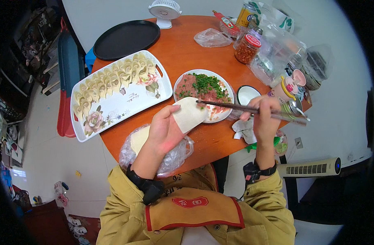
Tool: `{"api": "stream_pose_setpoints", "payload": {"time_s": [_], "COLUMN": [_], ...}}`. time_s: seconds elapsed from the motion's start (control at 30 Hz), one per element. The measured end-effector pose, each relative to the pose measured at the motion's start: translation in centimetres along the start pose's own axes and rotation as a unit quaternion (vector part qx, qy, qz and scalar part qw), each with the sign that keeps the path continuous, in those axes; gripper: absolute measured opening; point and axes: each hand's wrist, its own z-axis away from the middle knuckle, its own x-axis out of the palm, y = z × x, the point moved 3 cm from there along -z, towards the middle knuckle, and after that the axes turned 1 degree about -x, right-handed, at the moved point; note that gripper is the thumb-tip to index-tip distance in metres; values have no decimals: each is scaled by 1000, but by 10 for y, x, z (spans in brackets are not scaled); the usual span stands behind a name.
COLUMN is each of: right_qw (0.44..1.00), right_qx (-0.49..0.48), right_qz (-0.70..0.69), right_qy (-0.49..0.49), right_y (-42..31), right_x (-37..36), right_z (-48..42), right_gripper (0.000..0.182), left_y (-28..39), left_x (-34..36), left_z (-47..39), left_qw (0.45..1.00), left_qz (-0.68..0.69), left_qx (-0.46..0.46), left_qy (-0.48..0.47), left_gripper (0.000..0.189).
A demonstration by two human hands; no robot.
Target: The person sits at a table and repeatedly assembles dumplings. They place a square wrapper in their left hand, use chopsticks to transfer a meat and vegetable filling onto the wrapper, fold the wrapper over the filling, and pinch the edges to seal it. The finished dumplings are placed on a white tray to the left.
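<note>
My left hand holds a pale wonton wrapper flat on its palm and fingers. In my right hand is a pair of dark chopsticks, whose tips are over the wrapper's upper right edge, with a little filling near them. Just beyond lies a white plate of minced meat topped with chopped green onion. A plastic bag with a stack of wrappers lies partly behind my left forearm. Folded wontons stand in rows on the floral white tray at the left.
Behind the tray are a round black tray and a small white fan. A red-lidded jar, plastic bags and a pink bottle crowd the table's right side. A white bowl and crumpled tissue lie near my right hand.
</note>
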Motion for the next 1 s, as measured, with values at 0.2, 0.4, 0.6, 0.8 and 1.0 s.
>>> {"api": "stream_pose_setpoints", "payload": {"time_s": [0.2,0.4,0.6,0.8,1.0], "right_qw": [964,938,979,925,830], "right_qx": [-133,-140,-106,-186,-313], "right_qz": [167,225,138,279,331], "right_qy": [-156,-224,-109,-181,-322], "right_y": [-10,-22,-37,-42,-46], "right_x": [29,23,15,22,39], "right_z": [41,51,50,37,35], "right_gripper": [10,18,21,18,22], "left_y": [-2,-4,0,-3,0], "left_x": [12,6,11,14,14], "left_z": [-2,-4,-4,-3,-4], "left_qw": [1000,999,999,999,999], "left_qz": [19,14,4,0,-17], "left_qx": [19,26,46,42,47], "left_qy": [-13,19,25,8,4], "left_gripper": [50,48,44,45,46]}}
